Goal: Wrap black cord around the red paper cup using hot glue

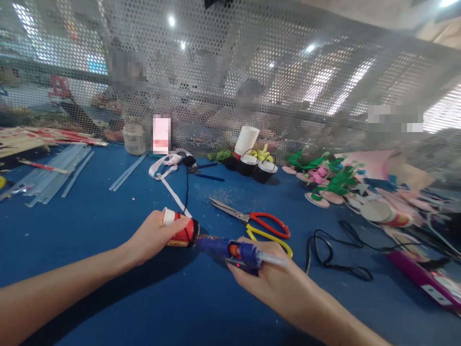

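My left hand (153, 235) is wrapped round a small red paper cup (183, 231), tipped on its side. The cup has a white rim at the left and a black band at its right end. A black cord (186, 194) runs from the cup up the table. In my right hand (266, 274) is a blue hot glue gun (223, 247), with a clear glue stick poking out of its back. Its nozzle is at the cup's black end; whether they touch I cannot tell. Scissors (248, 218) with red and yellow handles lie just beyond the glue gun.
Clear glue sticks (61, 170) lie at left. A glass jar (134, 139), white ribbon (154, 168), pliers (207, 172), stacked white cups (247, 140) and small black buckets (264, 171) stand along the back. At right are green paper pieces (340, 182), a black cable (324, 250) and a purple power strip (425, 278).
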The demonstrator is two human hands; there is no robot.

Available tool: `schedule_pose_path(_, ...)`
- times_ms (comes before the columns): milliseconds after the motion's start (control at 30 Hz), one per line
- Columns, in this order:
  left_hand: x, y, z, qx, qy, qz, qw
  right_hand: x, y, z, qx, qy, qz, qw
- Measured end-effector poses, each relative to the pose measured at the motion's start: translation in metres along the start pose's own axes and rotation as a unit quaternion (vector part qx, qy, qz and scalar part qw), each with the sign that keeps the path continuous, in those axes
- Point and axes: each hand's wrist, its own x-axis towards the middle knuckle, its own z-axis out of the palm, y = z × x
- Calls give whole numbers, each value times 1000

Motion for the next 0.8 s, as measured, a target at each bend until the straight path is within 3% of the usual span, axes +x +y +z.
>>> schedule_pose_path(200, 0, -2, -1, 17, 9, 2, 1000, 3, 2, -2, 32, -2, 34, 999)
schedule_pose_path(367, -3, -3, 2, 43, -20, 29, 998, 6, 1, -5, 67, -2, 107, 992)
schedule_pose_path(800, -13, 4, 3, 166, 6, 134, 977, 8, -3, -10, 83, 20, 107, 991)
